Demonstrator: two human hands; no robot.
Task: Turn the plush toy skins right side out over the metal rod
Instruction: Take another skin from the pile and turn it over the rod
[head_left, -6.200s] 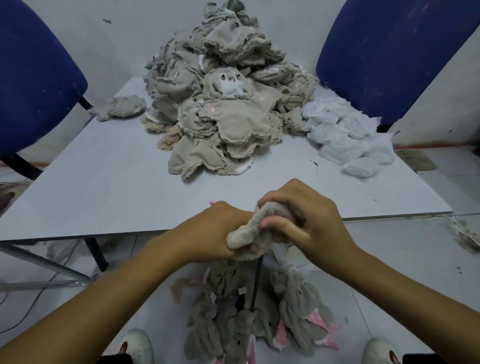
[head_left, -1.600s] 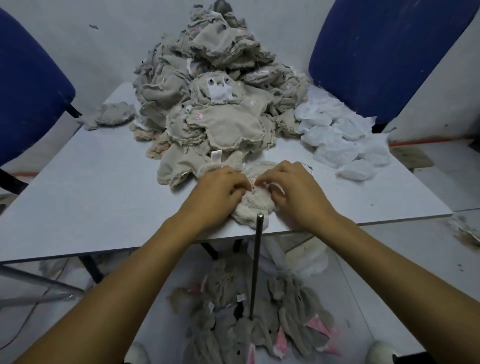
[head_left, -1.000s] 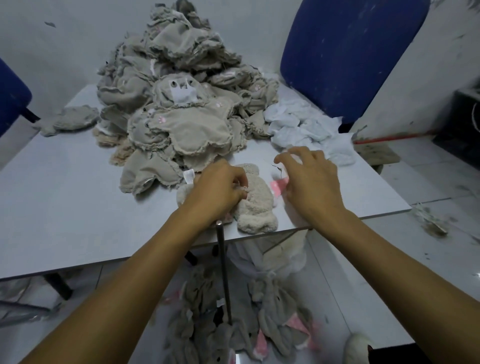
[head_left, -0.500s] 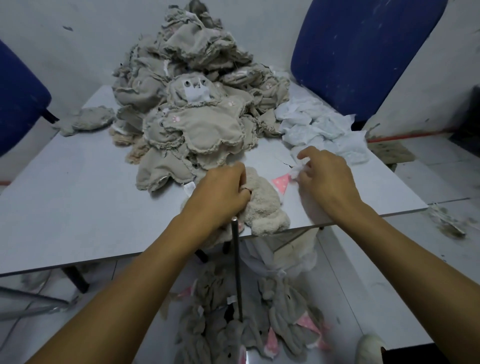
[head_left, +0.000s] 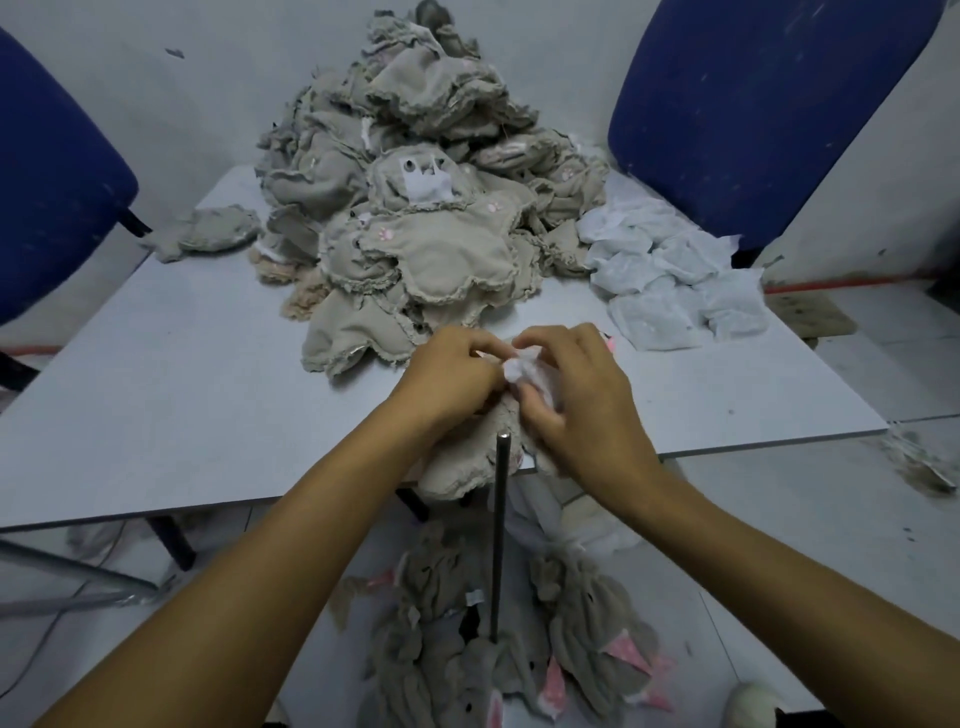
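A beige plush skin (head_left: 467, 460) lies at the near edge of the grey table (head_left: 156, 405), partly over the edge. My left hand (head_left: 449, 376) grips its upper part. My right hand (head_left: 576, 400) pinches a small white pouch (head_left: 522, 366) against the skin's top. The upright metal rod (head_left: 500, 530) stands just in front of the table edge, its tip bare, below my hands. A big heap of inside-out beige skins (head_left: 415, 208) fills the back of the table.
White filling pouches (head_left: 670, 275) lie at the table's right back. Turned plush skins with pink ears (head_left: 519, 649) lie on the floor around the rod's foot. Blue chair backs stand at left (head_left: 47, 176) and right (head_left: 753, 104). One loose skin (head_left: 213, 231) lies back left.
The skin came off the rod onto the table edge. My right hand reached to the white pouches, took one and brought it back to the skin beside my left hand.
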